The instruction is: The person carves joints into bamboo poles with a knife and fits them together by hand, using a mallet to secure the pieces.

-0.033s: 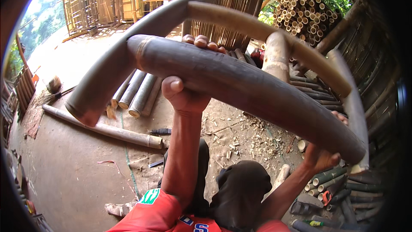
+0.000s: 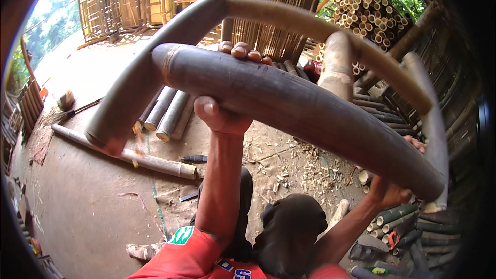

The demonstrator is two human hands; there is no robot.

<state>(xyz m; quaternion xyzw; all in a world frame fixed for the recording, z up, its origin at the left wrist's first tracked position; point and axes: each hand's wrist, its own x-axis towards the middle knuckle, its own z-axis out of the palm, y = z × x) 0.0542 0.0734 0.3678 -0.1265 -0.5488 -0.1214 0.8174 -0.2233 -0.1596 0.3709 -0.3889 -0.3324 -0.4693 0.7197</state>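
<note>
A joined bamboo frame (image 2: 305,108) is held up in front of me, tilted, its thick dark pole nearest. Near that pole's left end my left hand (image 2: 225,116) is closed round it, thumb below and fingertips over the top. Toward the right end my right hand (image 2: 388,191) grips the same pole from beneath, part of it hidden behind the bamboo. Crosspieces join both ends, and a paler far bar (image 2: 289,15) runs behind, with a short middle piece (image 2: 338,67) between. Small pale chips (image 2: 135,164) hang blurred in the air below the frame's left crosspiece.
A long bamboo pole (image 2: 155,163) lies on the ground at left, with cut poles (image 2: 172,116) behind it. Wood chips (image 2: 310,175) litter the floor. A dark blade-like tool (image 2: 194,158) lies near my left forearm. Bamboo stacks stand at right (image 2: 400,214) and far back (image 2: 367,15).
The frame has tilted slightly in my hands: its left crosspiece's lower end moved right and its far bar rose a little. More chips show falling below the left side.
</note>
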